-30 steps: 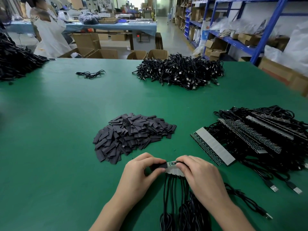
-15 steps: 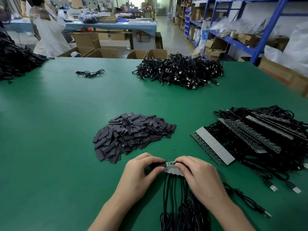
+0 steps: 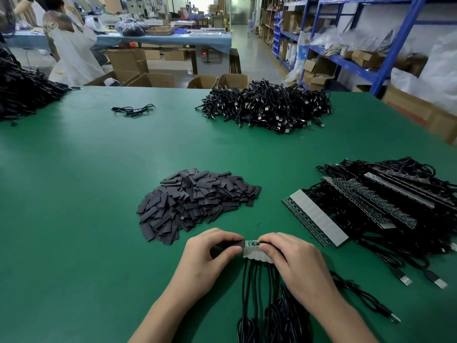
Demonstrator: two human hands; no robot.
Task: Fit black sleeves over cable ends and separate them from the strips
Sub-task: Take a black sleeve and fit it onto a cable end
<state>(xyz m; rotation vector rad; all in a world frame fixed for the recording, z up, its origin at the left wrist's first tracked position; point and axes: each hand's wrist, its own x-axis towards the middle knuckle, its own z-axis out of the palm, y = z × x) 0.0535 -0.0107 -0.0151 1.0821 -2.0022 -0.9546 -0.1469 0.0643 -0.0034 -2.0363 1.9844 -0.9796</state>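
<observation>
Black flat sleeve (image 3: pixel 230 244) pinched by left hand (image 3: pixel 210 261), short green board strip (image 3: pixel 251 243) clamped in right hand (image 3: pixel 296 268) (black cables (image 3: pixel 249 280) trailing below); liable to snap crooked or slip off if twisted unevenly.

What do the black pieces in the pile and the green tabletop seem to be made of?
The black sleeves look like thin matte plastic tubing, probably heat-shrink: flattened, dull, glare-free. The table cover looks like a smooth rubber or vinyl mat: uniform green with soft sheen.
</observation>
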